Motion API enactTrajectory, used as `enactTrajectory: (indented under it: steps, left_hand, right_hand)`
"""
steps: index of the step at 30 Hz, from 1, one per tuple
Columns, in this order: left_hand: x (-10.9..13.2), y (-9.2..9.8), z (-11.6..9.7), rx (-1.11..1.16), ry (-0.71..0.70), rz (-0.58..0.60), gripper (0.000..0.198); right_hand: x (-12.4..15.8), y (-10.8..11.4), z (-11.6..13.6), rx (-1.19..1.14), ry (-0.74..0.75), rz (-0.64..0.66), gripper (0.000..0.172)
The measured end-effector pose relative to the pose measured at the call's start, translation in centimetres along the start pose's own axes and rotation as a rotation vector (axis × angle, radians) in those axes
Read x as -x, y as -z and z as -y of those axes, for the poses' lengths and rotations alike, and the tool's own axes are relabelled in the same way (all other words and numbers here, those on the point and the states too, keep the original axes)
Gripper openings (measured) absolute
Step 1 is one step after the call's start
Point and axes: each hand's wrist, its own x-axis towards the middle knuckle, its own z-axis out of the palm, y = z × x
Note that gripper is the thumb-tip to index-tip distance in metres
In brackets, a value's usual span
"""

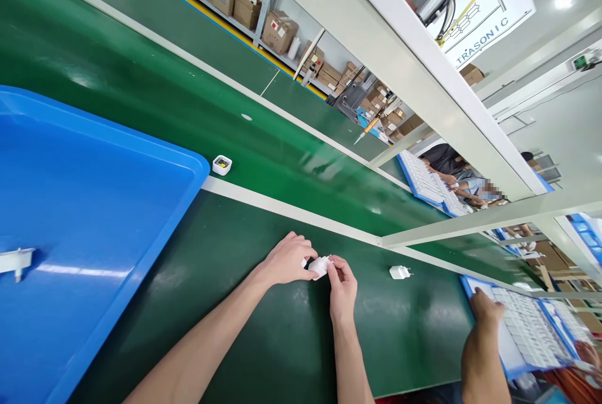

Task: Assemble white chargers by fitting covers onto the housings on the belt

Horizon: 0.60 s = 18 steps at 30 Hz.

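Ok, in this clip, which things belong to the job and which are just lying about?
In hand: white plug adapter, held by left hand and right hand.
Lying about: second white plug adapter; white fitting on blue tray; small white cup.

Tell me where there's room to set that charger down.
Bare green mat lies below the loose charger, beside the co-worker's hand, and between the left hand and the blue tray. Crowded: the held charger at the right hand, and the co-worker's tray of white units.
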Motion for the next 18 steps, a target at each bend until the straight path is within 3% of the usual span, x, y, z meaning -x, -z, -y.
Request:
enactTrajectory:
  steps: [10,18]
  left_hand:
    - [0.0,0.3,-0.3,0.003,-0.008,0.034,0.018]
    - [-0.1,0.1,-0.1,0.009,-0.004,0.024,0.021]
  right_hand:
    - [0.5,0.6,-0.7,0.019,0.04,0.045,0.03]
    - [-0.6,1.1,1.1,0.075,0.042,0.234,0.023]
